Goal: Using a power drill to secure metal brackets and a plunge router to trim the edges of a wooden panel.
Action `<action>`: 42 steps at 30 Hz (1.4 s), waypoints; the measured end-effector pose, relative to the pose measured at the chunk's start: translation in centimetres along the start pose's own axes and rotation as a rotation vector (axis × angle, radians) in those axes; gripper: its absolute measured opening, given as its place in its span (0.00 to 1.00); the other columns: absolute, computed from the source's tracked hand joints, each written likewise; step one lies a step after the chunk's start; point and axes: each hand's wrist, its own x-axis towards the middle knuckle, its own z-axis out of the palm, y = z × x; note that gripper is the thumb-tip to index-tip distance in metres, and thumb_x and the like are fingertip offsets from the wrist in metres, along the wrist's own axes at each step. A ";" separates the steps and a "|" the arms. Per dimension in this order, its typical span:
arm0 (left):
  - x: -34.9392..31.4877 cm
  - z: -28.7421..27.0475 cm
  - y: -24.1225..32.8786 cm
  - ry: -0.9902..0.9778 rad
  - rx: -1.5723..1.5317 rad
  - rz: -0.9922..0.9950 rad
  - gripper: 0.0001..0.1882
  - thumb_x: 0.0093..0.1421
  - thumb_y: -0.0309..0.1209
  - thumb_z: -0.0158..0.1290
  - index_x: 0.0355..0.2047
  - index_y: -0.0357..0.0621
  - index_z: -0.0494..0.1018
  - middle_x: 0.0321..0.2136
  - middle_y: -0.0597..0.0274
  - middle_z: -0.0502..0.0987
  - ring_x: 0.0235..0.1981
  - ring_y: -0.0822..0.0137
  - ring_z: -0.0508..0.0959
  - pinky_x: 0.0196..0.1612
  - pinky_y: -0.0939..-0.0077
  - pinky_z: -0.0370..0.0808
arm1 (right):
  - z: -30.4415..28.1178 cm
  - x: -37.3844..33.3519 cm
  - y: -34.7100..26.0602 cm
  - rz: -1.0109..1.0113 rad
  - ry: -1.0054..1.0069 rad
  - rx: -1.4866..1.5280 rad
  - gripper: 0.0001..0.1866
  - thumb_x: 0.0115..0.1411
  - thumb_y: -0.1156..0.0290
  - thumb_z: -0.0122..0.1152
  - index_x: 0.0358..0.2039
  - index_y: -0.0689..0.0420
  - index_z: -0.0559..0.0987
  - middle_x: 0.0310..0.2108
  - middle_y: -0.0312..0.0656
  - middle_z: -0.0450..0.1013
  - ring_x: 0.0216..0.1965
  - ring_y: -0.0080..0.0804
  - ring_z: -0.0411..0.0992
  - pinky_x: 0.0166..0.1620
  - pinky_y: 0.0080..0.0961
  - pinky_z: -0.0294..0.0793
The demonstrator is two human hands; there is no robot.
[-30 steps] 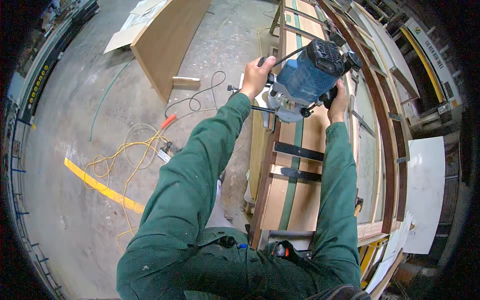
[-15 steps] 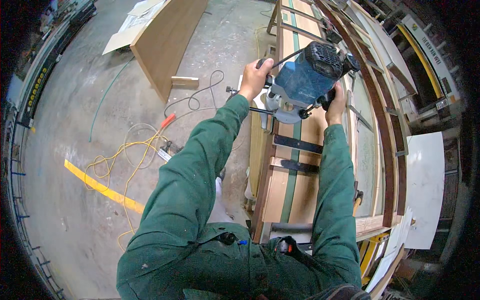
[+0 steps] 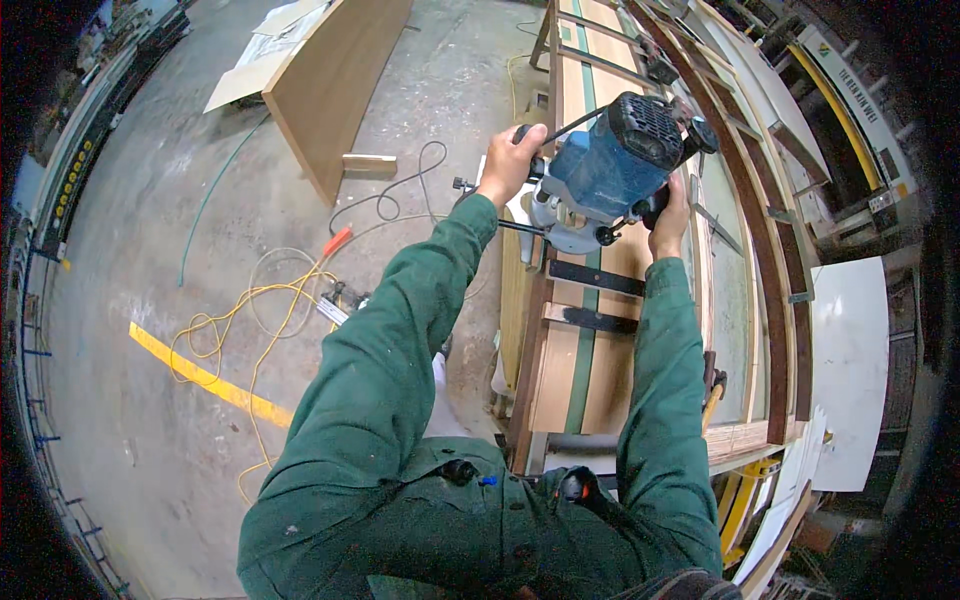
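A blue plunge router (image 3: 608,160) with a black top and a grey base stands over a long wooden frame. My left hand (image 3: 508,168) is closed round its left handle. On the other side my right hand (image 3: 672,215) grips the right handle, part of which shows beside the fingers. Beneath the router lies a pale wooden panel (image 3: 562,390) with a green strip (image 3: 581,385) along its length. Dark bars (image 3: 598,278) cross the panel just on the near side of the router base. What the router's bit touches is hidden.
To the right, long brown rails (image 3: 775,330) and a white board (image 3: 850,370) run beside the bench. At left, a large wooden panel (image 3: 335,90) stands on the floor. A yellow cord (image 3: 262,290) with an orange connector (image 3: 338,241) lies on the concrete.
The router sits slightly lower in the picture, and the panel and rails have shifted a little with the view. Both hands keep their hold on the handles.
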 end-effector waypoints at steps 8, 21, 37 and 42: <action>-0.5 -0.3 0.5 -0.007 0.016 -0.011 0.23 0.58 0.48 0.51 0.19 0.38 0.70 0.16 0.67 0.69 0.20 0.74 0.67 0.25 0.75 0.65 | -0.2 -1.2 -0.3 0.039 -0.006 -0.042 0.21 0.60 0.47 0.50 0.24 0.53 0.71 0.22 0.33 0.67 0.23 0.22 0.66 0.26 0.19 0.63; -0.6 -0.4 0.5 -0.016 -0.046 -0.050 0.22 0.58 0.47 0.51 0.20 0.40 0.71 0.17 0.69 0.68 0.21 0.76 0.66 0.26 0.78 0.65 | 0.0 -2.5 -0.5 0.014 0.077 -0.027 0.23 0.59 0.47 0.51 0.23 0.55 0.73 0.21 0.35 0.69 0.18 0.23 0.66 0.20 0.21 0.64; 0.6 -0.5 0.6 -0.057 0.001 0.002 0.23 0.59 0.50 0.48 0.20 0.43 0.71 0.17 0.68 0.69 0.19 0.76 0.67 0.24 0.78 0.64 | -0.1 -1.0 0.6 -0.052 0.057 -0.077 0.25 0.59 0.46 0.49 0.23 0.56 0.73 0.21 0.37 0.70 0.20 0.25 0.68 0.20 0.22 0.66; 1.6 -0.3 -0.4 -0.049 -0.006 -0.032 0.22 0.59 0.48 0.48 0.20 0.41 0.71 0.18 0.67 0.70 0.20 0.75 0.68 0.25 0.78 0.65 | 0.2 -0.2 0.4 -0.034 0.071 -0.083 0.24 0.59 0.46 0.50 0.23 0.56 0.73 0.20 0.37 0.69 0.19 0.25 0.67 0.20 0.21 0.65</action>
